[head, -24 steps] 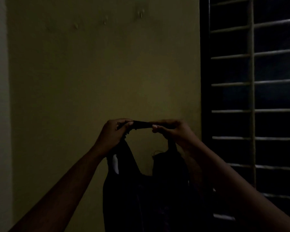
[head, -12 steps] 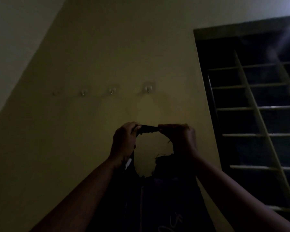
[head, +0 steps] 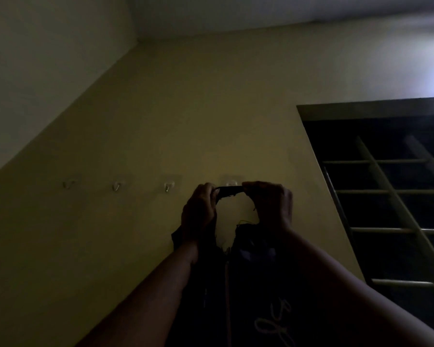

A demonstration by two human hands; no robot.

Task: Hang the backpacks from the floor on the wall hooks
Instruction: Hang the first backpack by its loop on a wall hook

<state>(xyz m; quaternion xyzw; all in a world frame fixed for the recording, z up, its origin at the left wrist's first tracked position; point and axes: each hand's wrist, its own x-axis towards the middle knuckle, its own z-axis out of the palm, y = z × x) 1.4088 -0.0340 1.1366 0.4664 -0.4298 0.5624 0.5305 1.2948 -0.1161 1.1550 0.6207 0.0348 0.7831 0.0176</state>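
Note:
A dark backpack (head: 251, 291) with pale lettering hangs between my raised forearms in a dim room. Its top loop (head: 229, 190) is stretched flat between my left hand (head: 199, 211) and my right hand (head: 269, 204), both gripping it. The loop sits just below the rightmost wall hook (head: 231, 182), nearly touching it; whether it has caught on the hook is not visible. Three more small clear hooks line the yellow wall to the left: the nearest hook (head: 168, 187), the middle hook (head: 116, 186) and the farthest hook (head: 68, 183), all bare.
A dark window with pale horizontal and slanted bars (head: 391, 196) fills the right side. The side wall (head: 35, 83) meets the yellow wall at the left corner, and the ceiling (head: 261, 13) shows above.
My hands have lifted the backpack's loop up the wall to the rightmost hook. The view has tilted upward, bringing the hooks and ceiling into sight.

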